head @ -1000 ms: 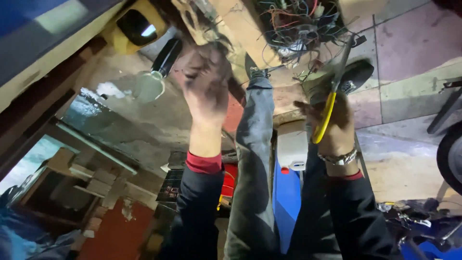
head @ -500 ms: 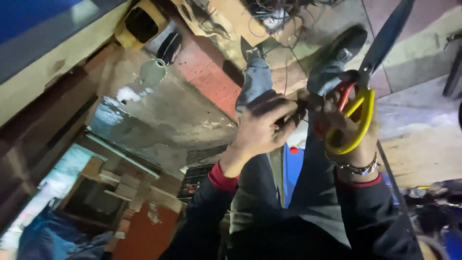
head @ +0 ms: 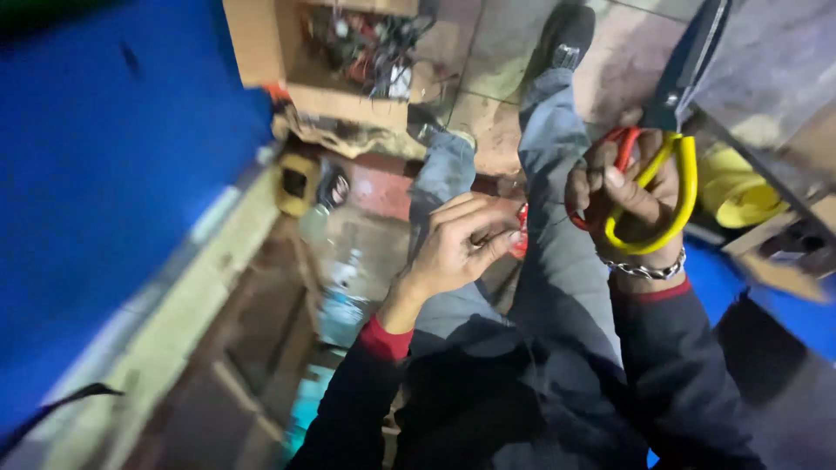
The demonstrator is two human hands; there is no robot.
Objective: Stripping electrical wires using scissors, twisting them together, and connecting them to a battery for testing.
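My right hand (head: 623,200) grips a pair of scissors (head: 666,148) with yellow and red handle loops; the dark blades point up to the top right. My left hand (head: 461,244) sits over my lap with its fingers pinched on a small dark piece, beside something small and red (head: 521,239). A thin wire (head: 549,218) seems to run between the two hands. Both arms wear dark sleeves with red cuffs, and a metal bracelet (head: 644,268) circles my right wrist. My grey trouser legs (head: 540,261) stretch out below the hands.
A wooden box (head: 348,96) with tangled wires in it stands on the tiled floor ahead of my dark shoes (head: 566,35). A big blue surface (head: 113,174) fills the left. A yellow roll (head: 736,187) lies under a bench edge at right. Clutter and a clear bottle (head: 340,278) lie left of my legs.
The view has swung sharply. My left hand dropped from up high to my lap and closed its fingers on a small piece. My right hand kept hold of the scissors.
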